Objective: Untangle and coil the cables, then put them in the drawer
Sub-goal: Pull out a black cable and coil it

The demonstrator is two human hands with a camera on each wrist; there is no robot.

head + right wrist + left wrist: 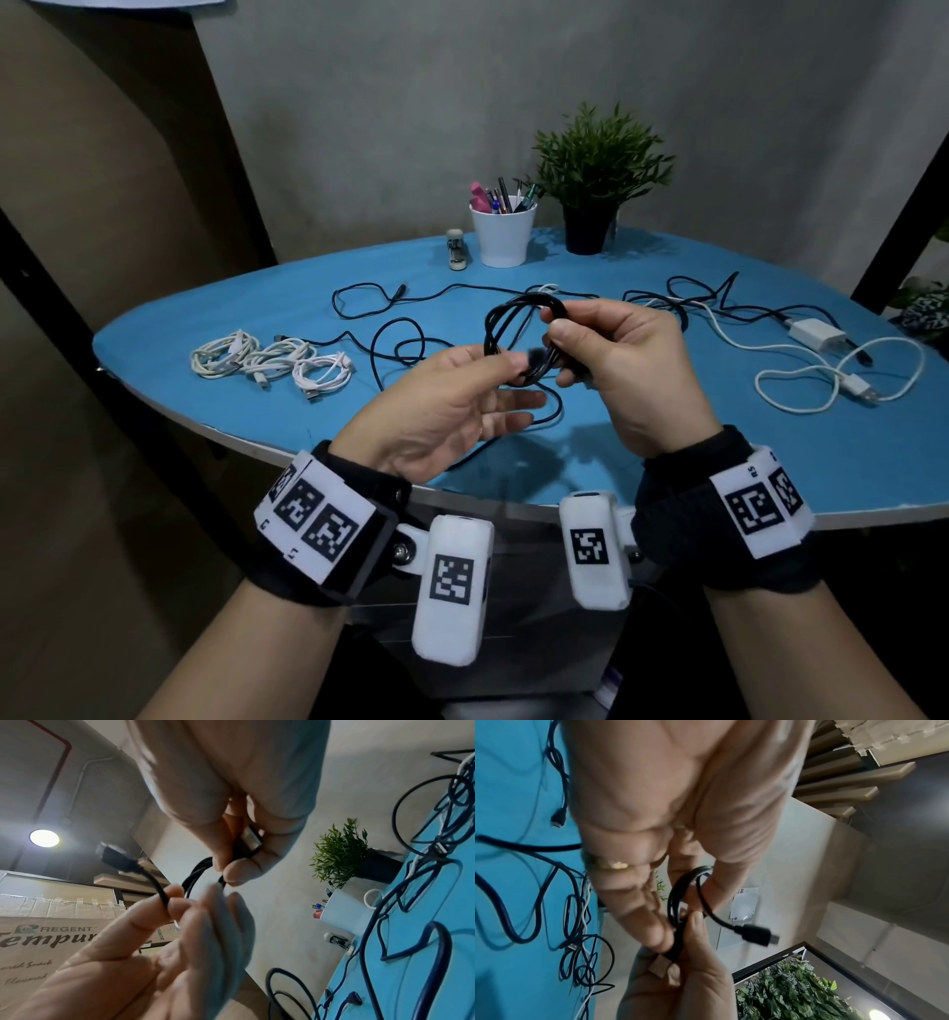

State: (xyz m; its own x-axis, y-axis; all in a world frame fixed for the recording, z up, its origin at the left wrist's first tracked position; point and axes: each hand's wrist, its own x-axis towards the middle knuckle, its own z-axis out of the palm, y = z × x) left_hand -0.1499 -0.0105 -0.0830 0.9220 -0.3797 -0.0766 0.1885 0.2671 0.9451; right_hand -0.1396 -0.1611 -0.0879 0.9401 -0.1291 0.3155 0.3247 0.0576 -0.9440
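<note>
A black cable wound into a small coil (513, 321) hangs above the blue table (667, 462), held between both hands. My right hand (565, 354) grips one side of the coil (197, 870), with a metal plug (250, 839) pressed under its fingers. My left hand (518, 377) pinches the cable's free end (163, 898) between thumb and finger, and its black plug (757, 935) sticks out loose. Three coiled white cables (272, 362) lie at the table's left. Loose black cables (395, 344) sprawl across the middle. No drawer shows plainly.
A white charger (816, 334) and a looped white cable (842, 385) lie at the right among more black cable. At the back stand a white pen cup (503, 231), a potted plant (590, 174) and a stapler (455, 249). The table's near edge runs just before my wrists.
</note>
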